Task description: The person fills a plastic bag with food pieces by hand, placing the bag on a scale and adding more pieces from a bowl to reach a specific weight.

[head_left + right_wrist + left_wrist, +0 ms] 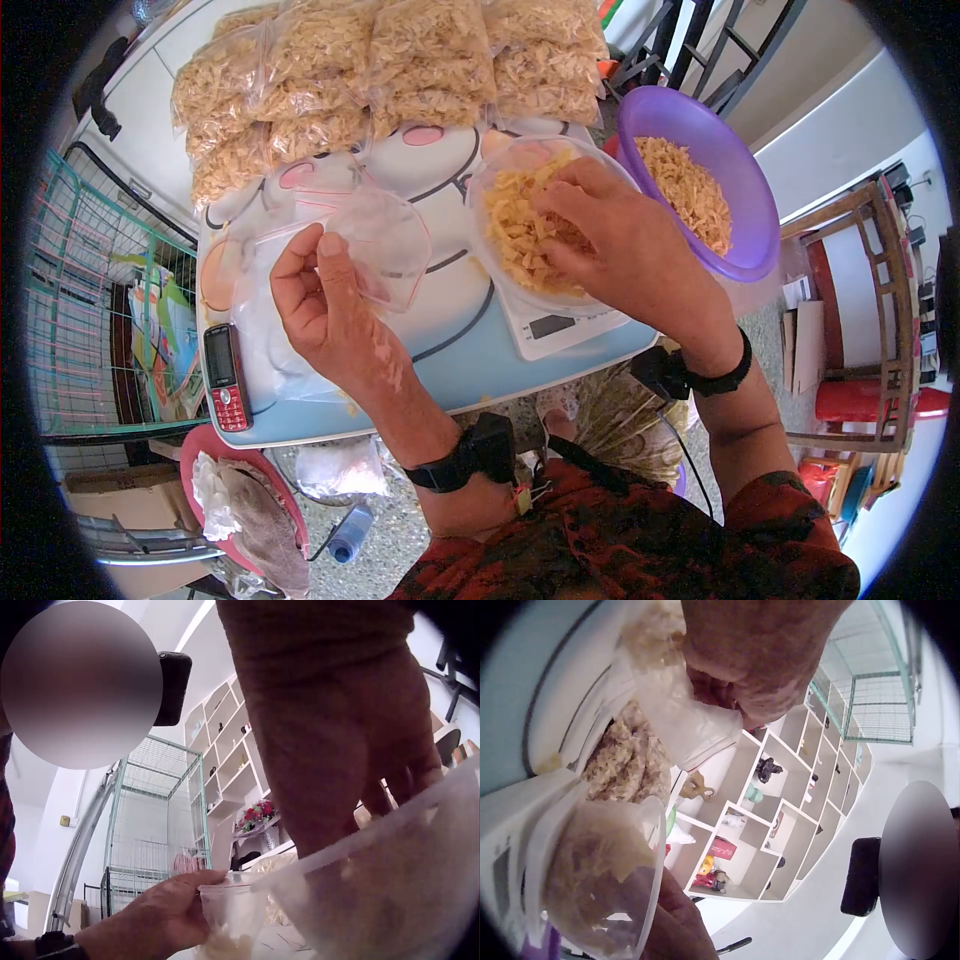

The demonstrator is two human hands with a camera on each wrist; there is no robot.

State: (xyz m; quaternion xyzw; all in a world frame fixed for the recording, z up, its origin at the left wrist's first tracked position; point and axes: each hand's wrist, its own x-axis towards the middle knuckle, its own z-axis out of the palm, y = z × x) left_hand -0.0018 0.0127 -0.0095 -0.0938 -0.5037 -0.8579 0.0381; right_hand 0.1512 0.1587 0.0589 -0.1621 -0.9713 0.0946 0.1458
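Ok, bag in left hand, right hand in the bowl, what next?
Probably lift a handful of strips across into the bag: the right hand curls round some in the clear bowl, and the left hand pinches the bag's rim.

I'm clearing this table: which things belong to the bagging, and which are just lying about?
In use: left hand, clear bag, right hand, strips, clear bowl, scale, purple bowl, filled bags.
Lying about: red phone, pink plate.

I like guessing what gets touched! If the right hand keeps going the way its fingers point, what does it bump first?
Probably the yellow strips in the clear bowl: the right hand points down into them and may already touch them.
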